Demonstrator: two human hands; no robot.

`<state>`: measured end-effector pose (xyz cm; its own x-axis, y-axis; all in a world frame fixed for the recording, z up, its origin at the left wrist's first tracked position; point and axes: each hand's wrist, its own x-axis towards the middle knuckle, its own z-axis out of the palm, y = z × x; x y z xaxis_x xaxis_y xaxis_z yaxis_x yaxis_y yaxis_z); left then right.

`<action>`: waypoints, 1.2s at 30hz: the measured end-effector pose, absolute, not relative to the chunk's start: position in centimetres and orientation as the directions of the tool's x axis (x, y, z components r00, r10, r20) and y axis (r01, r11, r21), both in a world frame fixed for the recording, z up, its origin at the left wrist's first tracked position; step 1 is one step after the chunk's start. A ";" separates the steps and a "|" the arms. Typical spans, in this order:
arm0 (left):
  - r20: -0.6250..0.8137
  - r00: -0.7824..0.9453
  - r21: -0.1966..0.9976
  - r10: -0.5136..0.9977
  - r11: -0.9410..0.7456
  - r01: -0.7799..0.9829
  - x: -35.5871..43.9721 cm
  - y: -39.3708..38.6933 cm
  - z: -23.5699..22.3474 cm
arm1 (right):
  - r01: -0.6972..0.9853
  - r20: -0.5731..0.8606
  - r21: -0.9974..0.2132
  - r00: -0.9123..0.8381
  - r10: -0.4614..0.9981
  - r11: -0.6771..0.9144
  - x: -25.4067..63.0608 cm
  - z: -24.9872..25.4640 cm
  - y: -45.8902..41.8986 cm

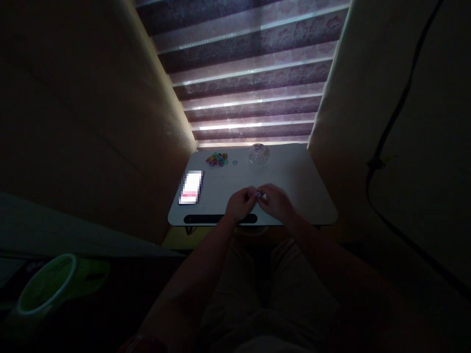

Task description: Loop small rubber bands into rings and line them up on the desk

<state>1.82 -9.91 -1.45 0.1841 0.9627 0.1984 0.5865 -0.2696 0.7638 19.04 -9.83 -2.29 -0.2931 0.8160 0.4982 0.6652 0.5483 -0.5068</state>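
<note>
Both my hands meet over the front middle of the small table. My left hand (241,202) is closed, its fingertips pinched against a tiny pale bluish thing (258,194). My right hand (274,200) pinches at the same spot from the other side, slightly smeared by motion. The thing between the fingertips is too small and dark to name. Beyond the hands lies a pile of small colourful bands (218,159), with one single loose band (235,162) to its right. A clear round bowl (259,154) stands at the far edge, with something faint inside or behind it.
A phone with a lit, blurred screen (192,187) lies on the left of the white table (305,196). A dark slot (206,219) runs along its front edge. Striped blinds (250,88) hang behind. A green container (47,284) is at lower left; a dark cord (390,122) hangs right.
</note>
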 end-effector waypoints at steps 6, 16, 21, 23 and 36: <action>0.211 0.180 0.746 0.961 -0.277 0.605 1.9 -10.1 -1.1 | 0.685 0.473 -0.479 -0.325 0.819 0.548 19.0 -1.6 -10.3; 0.237 0.189 0.730 0.953 -0.303 0.612 1.6 -10.0 -1.3 | 0.747 0.428 -0.358 -0.402 0.809 0.560 18.8 -1.5 -10.4; 0.246 0.188 0.738 0.951 -0.309 0.600 1.6 -10.0 -1.3 | 0.760 0.435 -0.336 -0.399 0.808 0.556 18.6 -1.4 -10.5; 0.236 0.186 0.736 0.954 -0.301 0.606 1.6 -10.0 -1.3 | 0.761 0.441 -0.332 -0.397 0.805 0.557 18.6 -1.4 -10.6; 0.248 0.182 0.713 0.952 -0.306 0.631 1.6 -9.9 -1.2 | 0.766 0.420 -0.321 -0.412 0.809 0.557 18.6 -1.5 -10.4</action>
<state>1.62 -9.87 -1.21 0.1819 0.9515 0.2479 0.6312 -0.3063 0.7125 18.60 -10.41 -1.48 -0.4120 0.8086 0.4200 0.7661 0.5570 -0.3207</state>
